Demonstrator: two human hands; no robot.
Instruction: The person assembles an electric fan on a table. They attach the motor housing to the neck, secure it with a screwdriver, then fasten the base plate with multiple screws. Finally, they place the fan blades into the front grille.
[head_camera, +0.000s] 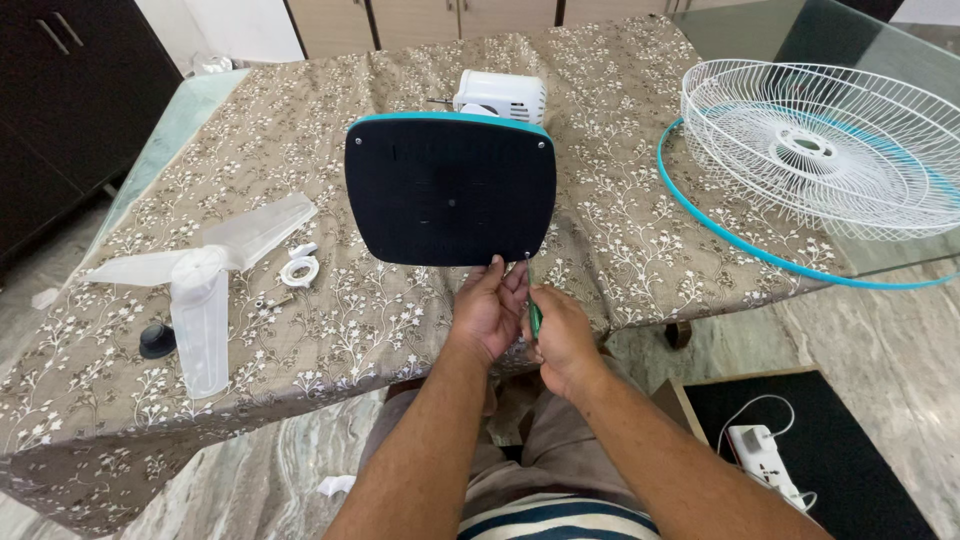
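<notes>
- Fan blade (205, 285): a clear plastic blade set lying flat on the left part of the desk (620, 230), well apart from both hands. A small black cap (157, 340) lies at its left, and a white ring nut (299, 268) with some small bits just to its right.
- Fan base (450, 190): the thing being worked on. It lies tipped over at the middle of the desk, so that its dark underside, a rounded square with a teal rim, faces the person. Its flat face stands nearly upright. No long axis shows in the plate itself; the body runs away from the person toward the white motor housing (500, 95) behind it.
- Handling, as a judgement: the base looks stiff, hard plastic and fairly heavy for its size. The smooth face offers little grip, so the rim and lower edge are the likely places to take hold.
- Left hand (488, 305): fingers curled up to the lower right edge of the base, with the fingertips touching it beside a corner screw.
- Right hand (562, 335): closed around a green-handled screwdriver (533, 305), whose shaft points up toward the same corner.
- Fan guard (830, 145): a white wire guard, dished side up, on the right end of the desk, with a teal ring (720, 232) around it.
- Power strip (762, 450): white, on a black mat on the floor at lower right.
</notes>
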